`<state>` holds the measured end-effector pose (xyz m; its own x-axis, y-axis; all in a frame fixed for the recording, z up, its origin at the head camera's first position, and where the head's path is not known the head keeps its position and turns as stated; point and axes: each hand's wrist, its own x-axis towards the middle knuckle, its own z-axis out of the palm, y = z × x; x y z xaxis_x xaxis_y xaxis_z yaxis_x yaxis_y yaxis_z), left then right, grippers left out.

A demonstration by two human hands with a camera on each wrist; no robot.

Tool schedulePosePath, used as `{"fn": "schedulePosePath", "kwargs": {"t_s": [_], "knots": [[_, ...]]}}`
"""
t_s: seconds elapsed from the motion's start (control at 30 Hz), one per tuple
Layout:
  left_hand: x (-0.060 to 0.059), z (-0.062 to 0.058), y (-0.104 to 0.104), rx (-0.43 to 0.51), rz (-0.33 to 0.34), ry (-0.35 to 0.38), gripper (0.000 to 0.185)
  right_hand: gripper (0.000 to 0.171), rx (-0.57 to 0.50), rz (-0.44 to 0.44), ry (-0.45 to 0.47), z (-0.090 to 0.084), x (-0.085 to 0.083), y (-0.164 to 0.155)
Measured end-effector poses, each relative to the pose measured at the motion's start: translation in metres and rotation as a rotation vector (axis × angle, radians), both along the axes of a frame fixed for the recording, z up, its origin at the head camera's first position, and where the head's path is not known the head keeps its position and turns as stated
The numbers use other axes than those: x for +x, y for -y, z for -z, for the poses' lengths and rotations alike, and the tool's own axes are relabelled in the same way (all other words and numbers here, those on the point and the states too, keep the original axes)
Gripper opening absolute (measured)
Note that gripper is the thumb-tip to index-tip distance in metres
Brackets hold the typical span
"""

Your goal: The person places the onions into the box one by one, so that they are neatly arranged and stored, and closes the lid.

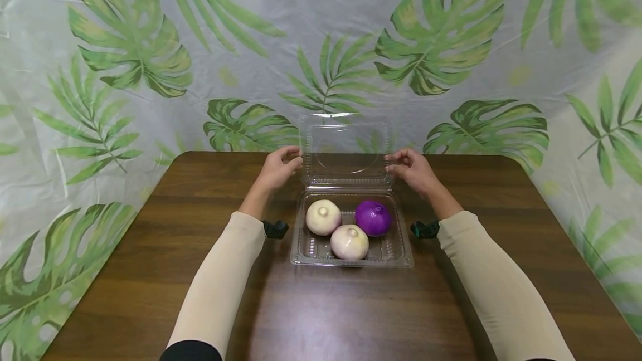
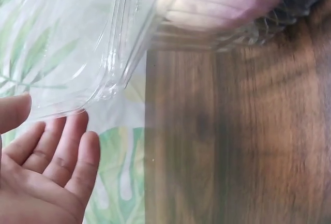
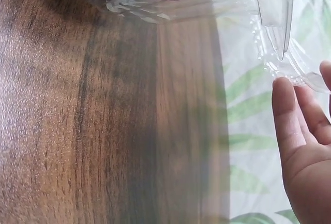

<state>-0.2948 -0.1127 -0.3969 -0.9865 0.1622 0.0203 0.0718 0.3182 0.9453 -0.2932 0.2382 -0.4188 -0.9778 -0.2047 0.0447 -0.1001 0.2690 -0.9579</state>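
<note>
This looks like a staged recording corner, not a lived-in room. A plastic sheet printed with large green palm leaves (image 1: 431, 43) hangs wrinkled as a backdrop on the far side and wraps round to the left and right, hiding whatever room lies behind it. In front of it stands a dark wood-grain desk (image 1: 165, 272) with rounded far corners. No walls, furniture or fittings show to tell the kind of building.

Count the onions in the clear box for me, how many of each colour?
White onions: 2
Purple onion: 1
Total: 3, all lying in the base of the clear box, whose lid stands open between the left hand and the right hand.
</note>
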Motion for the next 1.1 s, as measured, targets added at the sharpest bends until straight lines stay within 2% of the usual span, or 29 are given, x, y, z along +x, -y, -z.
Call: {"fn": "schedulePosePath", "kwargs": {"t_s": [0.23,0.43,0.57,0.83,1.1], "knots": [[-0.01,0.006,-0.008,0.101,-0.097,-0.049,0.044,0.022,0.017,-0.009,-0.003,-0.002,-0.001,0.001],[-0.015,0.008,-0.01,0.176,-0.145,-0.069,0.039,0.021,-0.001,-0.008,0.005,-0.001,-0.004,0.003],[-0.016,0.009,-0.011,0.216,-0.156,-0.083,0.036,0.019,-0.013,0.007,0.034,-0.004,-0.006,0.002],[-0.017,0.011,-0.011,0.283,-0.159,-0.082,0.036,0.032,0.048,0.038,0.034,-0.017,-0.012,-0.001],[-0.017,0.008,-0.009,0.342,-0.138,-0.058,0.038,0.024,0.024,0.049,0.01,-0.021,-0.015,0.0]]}}
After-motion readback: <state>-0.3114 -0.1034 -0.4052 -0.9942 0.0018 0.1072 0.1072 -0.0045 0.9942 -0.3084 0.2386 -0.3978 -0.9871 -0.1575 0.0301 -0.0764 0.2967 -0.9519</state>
